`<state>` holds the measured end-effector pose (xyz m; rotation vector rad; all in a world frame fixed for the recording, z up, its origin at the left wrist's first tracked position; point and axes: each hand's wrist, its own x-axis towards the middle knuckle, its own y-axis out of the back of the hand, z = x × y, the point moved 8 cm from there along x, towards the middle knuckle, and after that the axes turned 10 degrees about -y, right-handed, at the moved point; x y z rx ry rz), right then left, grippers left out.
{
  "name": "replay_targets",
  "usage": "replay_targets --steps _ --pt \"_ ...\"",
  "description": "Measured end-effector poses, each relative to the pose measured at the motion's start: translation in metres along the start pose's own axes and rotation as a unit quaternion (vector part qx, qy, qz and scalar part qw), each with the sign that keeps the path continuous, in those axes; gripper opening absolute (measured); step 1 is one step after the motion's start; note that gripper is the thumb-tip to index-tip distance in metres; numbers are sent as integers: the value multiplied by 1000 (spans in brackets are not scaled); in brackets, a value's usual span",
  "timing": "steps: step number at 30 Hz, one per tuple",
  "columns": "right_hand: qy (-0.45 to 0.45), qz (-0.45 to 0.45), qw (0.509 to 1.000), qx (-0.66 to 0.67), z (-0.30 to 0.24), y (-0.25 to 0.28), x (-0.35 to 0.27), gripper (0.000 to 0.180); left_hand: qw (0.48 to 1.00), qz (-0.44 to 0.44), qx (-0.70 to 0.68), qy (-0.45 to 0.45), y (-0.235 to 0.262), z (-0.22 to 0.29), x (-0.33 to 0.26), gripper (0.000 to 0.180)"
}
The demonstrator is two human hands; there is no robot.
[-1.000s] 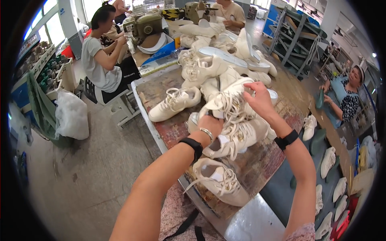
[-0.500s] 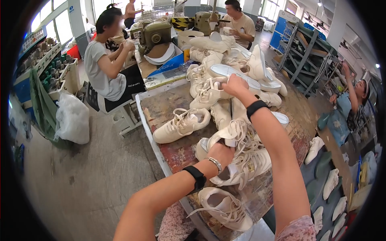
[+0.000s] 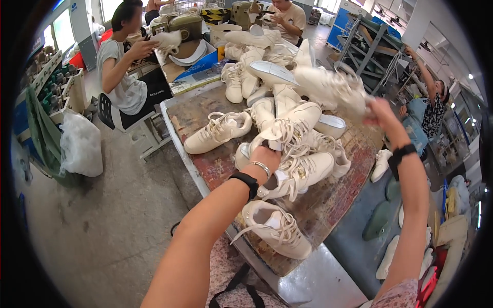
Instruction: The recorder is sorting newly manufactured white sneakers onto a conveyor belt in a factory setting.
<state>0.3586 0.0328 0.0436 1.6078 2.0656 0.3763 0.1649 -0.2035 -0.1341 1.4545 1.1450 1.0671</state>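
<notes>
My left hand (image 3: pixel 267 158) is closed on the heel of a cream lace-up sneaker (image 3: pixel 300 119), which lies tilted on top of other sneakers. To the right, my right hand (image 3: pixel 379 112) grips the end of another cream sneaker (image 3: pixel 331 86), smeared by motion above the pile. Beneath my left hand is a laced sneaker (image 3: pixel 308 174). Closer to me, a single sneaker (image 3: pixel 277 231) with loose laces rests at the table's near end. Left of the pile stands one more sneaker (image 3: pixel 218 132).
Shoes heap up across the worn table (image 3: pixel 205 105). A conveyor (image 3: pixel 354 226) carrying shoe pieces and dark green forms runs along the right. At the far left a seated person (image 3: pixel 120 66) holds a shoe. Another person (image 3: pixel 287 20) works at the back, and someone (image 3: pixel 431 105) reaches up at right.
My right hand has swung right from the pile, carrying a sneaker. The left hand keeps its hold on its sneaker. The whole view has shifted, and the seated person now holds a shoe out.
</notes>
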Motion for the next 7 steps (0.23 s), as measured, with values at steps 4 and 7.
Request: replay_targets --steps 4,7 --pt "-159 -54 986 -18 173 57 -27 39 1000 6 -14 19 -1 7 9 23" --pt "-172 -64 982 48 204 32 -100 45 999 -19 -24 20 -2 0 2 26"
